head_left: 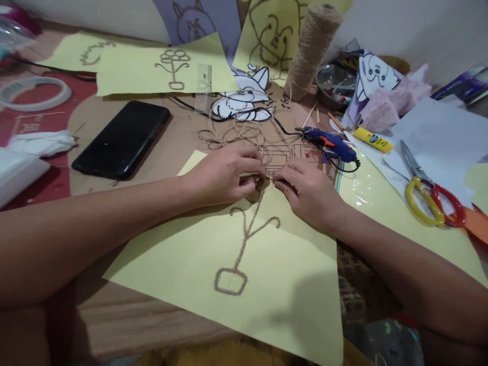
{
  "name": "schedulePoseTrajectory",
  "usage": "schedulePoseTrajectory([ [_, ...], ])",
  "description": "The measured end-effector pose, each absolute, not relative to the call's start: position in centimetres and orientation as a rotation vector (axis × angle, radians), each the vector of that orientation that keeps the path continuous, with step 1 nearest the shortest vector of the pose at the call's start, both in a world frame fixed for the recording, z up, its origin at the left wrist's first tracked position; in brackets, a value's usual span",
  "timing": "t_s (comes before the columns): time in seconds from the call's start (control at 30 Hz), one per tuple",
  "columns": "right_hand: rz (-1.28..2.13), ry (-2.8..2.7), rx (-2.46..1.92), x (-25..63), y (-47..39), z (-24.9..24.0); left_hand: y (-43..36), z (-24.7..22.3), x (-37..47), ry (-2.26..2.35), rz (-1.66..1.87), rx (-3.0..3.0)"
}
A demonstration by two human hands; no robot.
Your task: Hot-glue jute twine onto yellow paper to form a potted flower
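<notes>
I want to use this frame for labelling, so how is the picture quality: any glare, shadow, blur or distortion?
Head view: the hands, left hand and right hand, are sharp at the centre; soft shadows fall under both arms on the yellow paper; glare on the clear plastic sheet; wide-angle stretching enlarges the forearms; bottom corners dark and blurry.

Matt yellow paper sheet [282,284] carries a rough, fibrous jute twine outline [244,244]; same coarse twine on the spool [313,48]. Phone [122,138] glossy black. Scissors [427,188]: bright metal blades, smooth plastic handles.
</notes>
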State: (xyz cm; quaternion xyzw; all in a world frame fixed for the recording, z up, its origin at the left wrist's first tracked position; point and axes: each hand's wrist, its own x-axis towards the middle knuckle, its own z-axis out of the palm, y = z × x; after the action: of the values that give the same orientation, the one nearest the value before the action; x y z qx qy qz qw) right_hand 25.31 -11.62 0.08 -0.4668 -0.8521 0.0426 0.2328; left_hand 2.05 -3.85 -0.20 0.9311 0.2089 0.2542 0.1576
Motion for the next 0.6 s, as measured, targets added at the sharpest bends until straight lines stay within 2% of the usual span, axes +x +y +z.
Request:
schedulePoseTrajectory([
  [0.6, 0.019, -2.436, -1.311, 24.58, -12.17, 0.79, -3.89, 0.06, 2.03, 0.644, 0.766, 2.567],
])
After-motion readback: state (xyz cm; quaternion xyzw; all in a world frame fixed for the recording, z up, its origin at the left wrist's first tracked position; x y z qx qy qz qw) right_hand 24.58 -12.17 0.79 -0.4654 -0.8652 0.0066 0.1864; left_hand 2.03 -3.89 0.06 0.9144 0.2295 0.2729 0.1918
